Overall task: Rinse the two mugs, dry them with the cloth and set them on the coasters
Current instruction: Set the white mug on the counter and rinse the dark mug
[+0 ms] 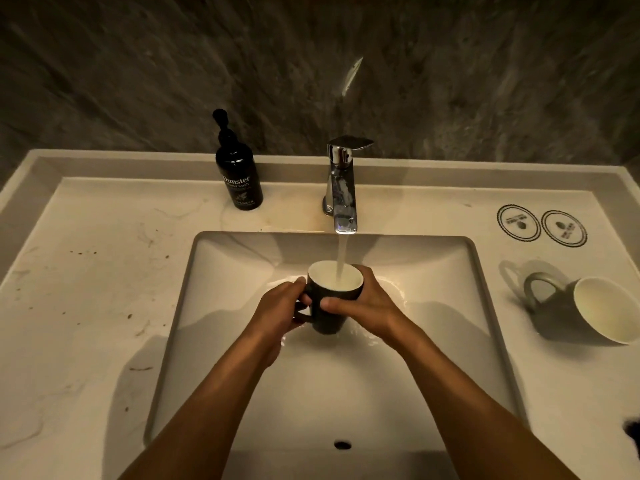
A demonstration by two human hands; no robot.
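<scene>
Fingers (313, 299) around glossy cylindrical mug (329, 317)

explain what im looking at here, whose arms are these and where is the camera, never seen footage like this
There is no machine here. A person wears a wide-angle camera on their head, looking forward and down, so the two bare arms reaching in from the bottom are their own.

Both hands hold a dark mug upright over a white sink. The left hand is at the handle side, the right hand wraps the body. Water runs from the chrome tap straight into the mug.

On the counter to the right, a second mug lies on its side, its opening facing the camera. Behind it are two round coasters, both bare. At the back left stands a black pump bottle of hand wash. I see no drying cloth in this picture.
</scene>
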